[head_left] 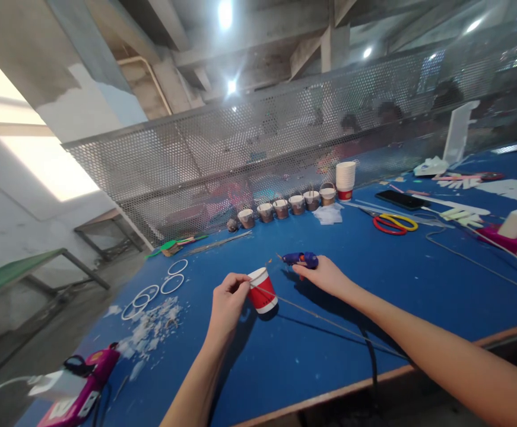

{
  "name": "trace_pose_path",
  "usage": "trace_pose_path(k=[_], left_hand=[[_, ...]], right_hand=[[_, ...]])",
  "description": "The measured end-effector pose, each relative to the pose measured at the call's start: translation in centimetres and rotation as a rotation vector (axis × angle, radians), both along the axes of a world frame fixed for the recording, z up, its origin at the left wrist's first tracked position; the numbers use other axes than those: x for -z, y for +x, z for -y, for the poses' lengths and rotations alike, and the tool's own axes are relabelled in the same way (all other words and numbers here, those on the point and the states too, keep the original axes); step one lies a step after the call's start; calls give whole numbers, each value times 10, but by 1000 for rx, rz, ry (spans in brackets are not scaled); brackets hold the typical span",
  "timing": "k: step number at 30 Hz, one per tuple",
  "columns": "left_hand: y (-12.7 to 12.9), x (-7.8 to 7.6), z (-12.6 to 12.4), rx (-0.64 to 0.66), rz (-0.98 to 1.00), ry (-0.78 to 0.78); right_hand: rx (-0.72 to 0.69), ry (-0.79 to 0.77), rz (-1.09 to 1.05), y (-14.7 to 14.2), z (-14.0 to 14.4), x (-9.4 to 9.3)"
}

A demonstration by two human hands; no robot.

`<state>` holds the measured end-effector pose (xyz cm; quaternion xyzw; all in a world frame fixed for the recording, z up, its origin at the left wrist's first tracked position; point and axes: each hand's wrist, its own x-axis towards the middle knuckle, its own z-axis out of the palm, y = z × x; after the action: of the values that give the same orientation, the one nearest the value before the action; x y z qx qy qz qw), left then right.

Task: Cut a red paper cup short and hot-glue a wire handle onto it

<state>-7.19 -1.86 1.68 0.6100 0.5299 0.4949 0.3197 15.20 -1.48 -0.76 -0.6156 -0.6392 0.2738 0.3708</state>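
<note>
My left hand [230, 302] pinches the rim of a red and white paper cup [264, 296], tilted a little above the blue table. A thin cord [324, 318] runs from the cup across to the lower right, its near end by my left fingers. In my right hand [323, 275] is a blue hot glue gun [300, 260], its nozzle aimed left toward the cup but apart from it. A small orange-brown bit shows just above the cup's rim; I cannot make out what it is.
Several wrapped cups [281, 209] line the mesh screen, beside a cup stack [346, 179]. Scissors [394, 223] and a phone [401, 199] lie right. White rings [172, 283] and paper scraps [155, 323] lie left, near a pink power strip [82, 388].
</note>
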Motion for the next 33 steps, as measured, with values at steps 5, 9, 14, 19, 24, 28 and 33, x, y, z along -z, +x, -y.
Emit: trace_pose_path(k=[5,9,14,19,24,28,33], left_hand=[[0,2,1,-4,-42,88],[2,1,2,-1,-112,150],[6,2,5,-15,-179,246],[7,3,8,12,-238,292],[10,4,10,72,-264,298],[11,3,10,124,-268,257],[11,2,10,167,-262,202]], right_hand=[[91,-21,138,13,-12,4],[221,202,38,24,-6,-8],[-48,344,-342,-6,22,-20],[-325,-141,-448,-48,34,-19],[-304,58,-347,-48,34,-14],[-220,296,-209,-42,32,-7],[-157,387,-122,-40,28,-2]])
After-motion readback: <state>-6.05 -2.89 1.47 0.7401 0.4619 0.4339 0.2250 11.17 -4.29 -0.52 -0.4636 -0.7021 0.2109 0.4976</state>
